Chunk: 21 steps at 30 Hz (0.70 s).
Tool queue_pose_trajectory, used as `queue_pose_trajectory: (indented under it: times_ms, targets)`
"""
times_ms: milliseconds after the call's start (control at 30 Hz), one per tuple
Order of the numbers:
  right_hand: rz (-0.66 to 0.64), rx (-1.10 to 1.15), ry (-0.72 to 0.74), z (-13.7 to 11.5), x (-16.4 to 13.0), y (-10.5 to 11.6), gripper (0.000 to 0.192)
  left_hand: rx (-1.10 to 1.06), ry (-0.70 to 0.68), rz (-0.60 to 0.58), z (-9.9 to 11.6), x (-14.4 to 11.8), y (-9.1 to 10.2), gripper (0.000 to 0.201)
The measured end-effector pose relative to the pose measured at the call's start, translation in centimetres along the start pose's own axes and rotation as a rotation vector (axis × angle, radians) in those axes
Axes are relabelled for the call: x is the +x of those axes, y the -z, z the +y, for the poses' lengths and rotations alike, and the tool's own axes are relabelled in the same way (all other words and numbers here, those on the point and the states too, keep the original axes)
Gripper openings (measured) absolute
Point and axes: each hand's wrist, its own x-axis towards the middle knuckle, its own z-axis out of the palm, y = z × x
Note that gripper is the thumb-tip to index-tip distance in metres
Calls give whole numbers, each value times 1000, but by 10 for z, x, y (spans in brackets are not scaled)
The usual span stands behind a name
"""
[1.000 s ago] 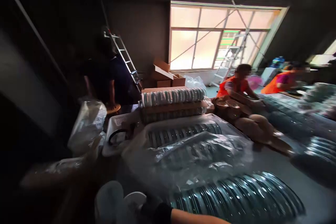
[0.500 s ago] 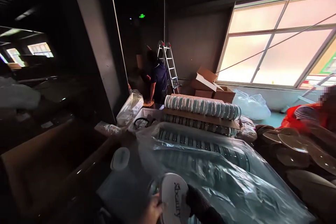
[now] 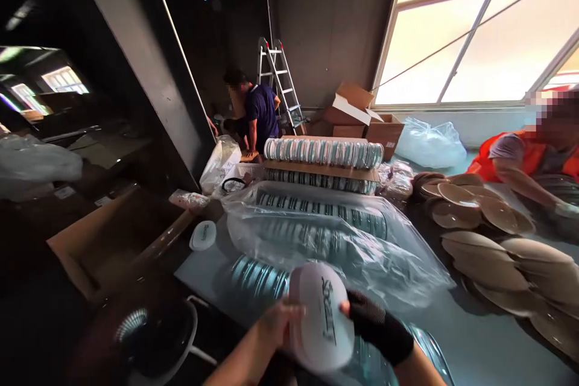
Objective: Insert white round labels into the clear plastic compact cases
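Observation:
Between my two hands is a white oval piece with black lettering (image 3: 323, 319), tilted with its printed face up toward me. My bare left hand (image 3: 283, 321) grips its left edge. On its right edge is my right hand (image 3: 368, 316), in a black fingerless glove, with the thumb on the rim. A pinkish layer shows along the left side; I cannot tell whether it is a second piece. Below and behind lie rows of teal-edged round discs (image 3: 257, 277), partly hidden by the oval. A similar white oval piece (image 3: 203, 235) rests on the table at left.
Clear plastic film (image 3: 330, 229) covers more disc rows, with stacked rows (image 3: 323, 152) behind. Brown oval pieces (image 3: 484, 259) are heaped at right, beside a person in an orange vest (image 3: 502, 154). An open carton (image 3: 113, 241) stands left. Another person (image 3: 262, 111) works near a ladder (image 3: 283, 81).
My view has tilted down. Both hands still hold the white oval piece, which now appears larger and farther right. More disc rows show, and the far person's arm has lowered.

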Motion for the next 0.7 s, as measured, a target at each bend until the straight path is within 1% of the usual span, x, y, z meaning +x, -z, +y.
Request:
queue_pose_trajectory:
  times_ms: [67, 100, 133, 200, 233, 267, 300, 367, 400, 467, 500, 533, 567, 633, 700]
  targets:
    - [147, 13, -29, 1, -13, 3, 70, 107, -2, -64, 6, 11, -8, 56]
    - [183, 30, -37, 1, -21, 4, 69, 135, 11, -123, 8, 16, -12, 56]
    - [182, 60, -34, 0, -30, 5, 68, 123, 31, -191, 9, 21, -17, 58]
    - [133, 135, -2, -3, -46, 6, 69, -4, 87, -326, 8, 30, -25, 68]
    - [139, 160, 8, -4, -53, 7, 71, -70, 110, -358, 7, 34, -28, 71]
    - [182, 172, 15, -6, -57, 8, 72, -100, 122, -362, 7, 37, -31, 72]
    - [252, 172, 28, -7, -59, 9, 69, -88, 118, -342, 6, 40, -33, 70]
    - [398, 154, 51, -5, -60, 12, 59, 1, 95, -323, 7, 45, -35, 64]
    - [428, 147, 52, -3, -59, 12, 55, 43, 92, -349, 8, 46, -36, 62]
    - [392, 159, 51, 2, -58, 11, 57, 42, 137, -462, 9, 46, -37, 67]
    - [371, 173, 47, 3, -59, 10, 60, -1, 170, -513, 10, 45, -38, 71]
    - [378, 181, 42, 4, -59, 7, 62, -40, 192, -542, 10, 45, -39, 75]
    - [417, 181, 35, 3, -61, 5, 62, -57, 192, -534, 10, 45, -40, 77]
    - [513, 161, 15, -2, -66, -2, 61, -59, 164, -480, 9, 45, -40, 76]
    - [546, 131, 7, -10, -72, -8, 61, -60, 178, -476, 8, 46, -38, 76]
